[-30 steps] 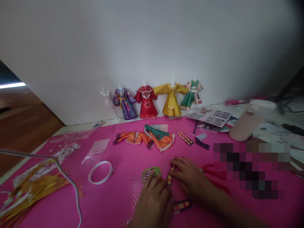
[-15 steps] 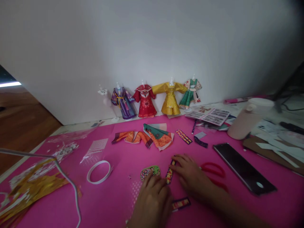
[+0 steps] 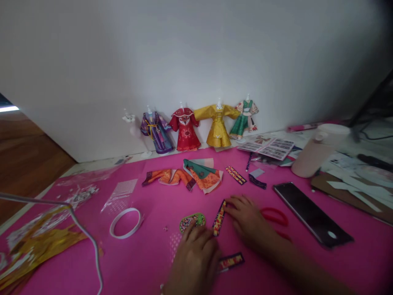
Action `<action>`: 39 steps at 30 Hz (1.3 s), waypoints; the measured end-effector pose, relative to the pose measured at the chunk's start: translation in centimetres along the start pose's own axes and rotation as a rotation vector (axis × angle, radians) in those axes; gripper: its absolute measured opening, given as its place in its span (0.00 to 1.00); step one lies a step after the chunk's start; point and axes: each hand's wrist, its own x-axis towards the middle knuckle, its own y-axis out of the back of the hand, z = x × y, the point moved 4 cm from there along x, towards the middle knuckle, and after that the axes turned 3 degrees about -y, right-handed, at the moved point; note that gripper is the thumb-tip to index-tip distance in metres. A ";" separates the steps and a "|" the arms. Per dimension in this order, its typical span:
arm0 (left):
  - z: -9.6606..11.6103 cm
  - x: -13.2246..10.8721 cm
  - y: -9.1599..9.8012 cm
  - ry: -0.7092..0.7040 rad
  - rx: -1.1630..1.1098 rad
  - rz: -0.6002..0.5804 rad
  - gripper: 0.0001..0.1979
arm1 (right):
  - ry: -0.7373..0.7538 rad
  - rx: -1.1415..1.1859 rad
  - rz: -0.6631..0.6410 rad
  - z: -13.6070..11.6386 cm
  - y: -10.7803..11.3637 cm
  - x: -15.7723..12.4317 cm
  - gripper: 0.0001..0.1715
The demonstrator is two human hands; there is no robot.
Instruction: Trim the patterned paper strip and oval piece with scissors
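Note:
A narrow red-and-yellow patterned strip with a dark edge (image 3: 219, 218) lies on the pink surface between my hands. My right hand (image 3: 250, 221) rests at its upper end, fingertips closed on the edge. My left hand (image 3: 196, 256) is low with bent fingers a little apart. Its index finger reaches the near rim of a small green oval tray of coloured beads (image 3: 188, 221); the thumb is hidden. A second patterned strip (image 3: 231, 261) sticks out beside my left hand, its left end covered. Red-handled scissors (image 3: 274, 214) are partly behind my right forearm.
Small doll dresses on stands, including a red one (image 3: 186, 131), line the back wall. Orange-and-green doll clothes (image 3: 202, 174) lie before them. A phone (image 3: 311, 215) and a pink bottle (image 3: 319, 149) are at right; a white tape roll (image 3: 125, 223) and a cable (image 3: 84, 229) at left.
The view has shifted slightly. My right fingers have drawn back a little from the strip's upper end, which shows more now. The left hand stays by the bead tray.

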 end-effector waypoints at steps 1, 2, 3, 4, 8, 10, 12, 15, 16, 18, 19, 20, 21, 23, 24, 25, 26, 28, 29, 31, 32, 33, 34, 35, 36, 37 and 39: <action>0.0 0.0 0.0 -0.002 0.004 0.002 0.07 | -0.005 -0.008 -0.004 0.0 0.0 0.0 0.29; 0.0 -0.1 0.1 -0.001 0.010 0.005 0.07 | -0.008 -0.016 -0.009 0.1 0.0 0.1 0.28; 0.0 -0.1 0.1 -0.002 0.015 0.012 0.07 | -0.011 -0.025 -0.013 0.1 0.0 0.1 0.28; 0.0 -0.1 0.2 -0.007 0.020 0.020 0.07 | -0.013 -0.035 -0.017 0.1 0.0 0.1 0.27; -0.1 0.1 0.4 -0.016 0.023 0.009 0.07 | -0.022 -0.084 -0.027 0.5 -0.1 0.2 0.22; -0.2 0.1 0.4 -0.023 0.023 -0.007 0.07 | -0.039 -0.112 -0.023 0.8 -0.1 0.3 0.18; -0.2 0.2 0.4 -0.048 0.032 -0.001 0.06 | -0.064 -0.139 -0.017 1.0 0.0 0.5 0.17; -0.3 0.2 0.4 -0.082 0.045 0.008 0.07 | -0.101 -0.169 -0.008 1.3 0.4 0.9 0.16; -0.4 0.2 0.4 -0.093 0.051 0.011 0.07 | -0.113 -0.176 -0.004 1.3 0.5 1.0 0.17; -0.5 0.1 0.4 -0.108 0.072 0.017 0.07 | -0.133 -0.184 0.002 1.3 0.9 1.1 0.17; -0.5 0.1 0.4 -0.119 0.085 0.023 0.07 | -0.138 -0.184 0.005 1.2 1.0 1.2 0.17; -0.6 0.1 0.4 -0.128 0.096 0.028 0.07 | -0.138 -0.181 0.007 1.1 1.2 1.2 0.17; -0.6 0.1 0.4 -0.136 0.103 0.031 0.07 | -0.132 -0.174 0.007 1.0 1.3 1.3 0.17; -0.6 0.2 0.4 -0.147 0.110 0.038 0.07 | -0.112 -0.157 0.002 0.8 1.5 1.3 0.17; -0.6 0.2 0.4 -0.151 0.111 0.039 0.07 | -0.101 -0.149 -0.002 0.7 1.5 1.4 0.17; -0.6 0.3 0.4 -0.151 0.114 0.043 0.07 | -0.092 -0.143 -0.007 0.7 1.4 1.4 0.17; -0.5 0.4 0.4 -0.155 0.115 0.048 0.07 | -0.088 -0.139 -0.011 0.8 1.3 1.4 0.17; -0.4 0.5 0.5 -0.165 0.115 0.062 0.07 | -0.098 -0.141 -0.016 1.2 0.9 1.5 0.18; -0.4 0.6 0.6 -0.169 0.114 0.070 0.07 | -0.110 -0.146 -0.016 1.5 0.7 1.6 0.18; -0.3 0.6 0.6 -0.179 0.109 0.085 0.07 | -0.145 -0.160 -0.006 2.2 0.5 1.7 0.20; -0.4 0.6 0.6 -0.184 0.107 0.084 0.07 | -0.163 -0.167 0.002 2.5 0.4 1.7 0.20; -0.4 0.6 0.6 -0.187 0.109 0.084 0.07 | -0.178 -0.172 0.012 2.7 0.4 1.8 0.20; -0.4 0.6 0.6 -0.192 0.109 0.080 0.07 | -0.187 -0.174 0.020 2.9 0.4 1.8 0.20; -0.5 0.6 0.5 -0.196 0.109 0.073 0.07 | -0.189 -0.173 0.026 2.9 0.5 1.8 0.20; -0.6 0.6 0.5 -0.196 0.110 0.068 0.07 | -0.185 -0.169 0.029 2.9 0.5 1.8 0.20; -0.6 0.6 0.5 -0.195 0.110 0.064 0.06 | -0.176 -0.164 0.029 2.8 0.5 1.9 0.21; -0.7 0.5 0.5 -0.200 0.104 0.057 0.06 | -0.161 -0.152 0.026 2.6 0.4 1.9 0.21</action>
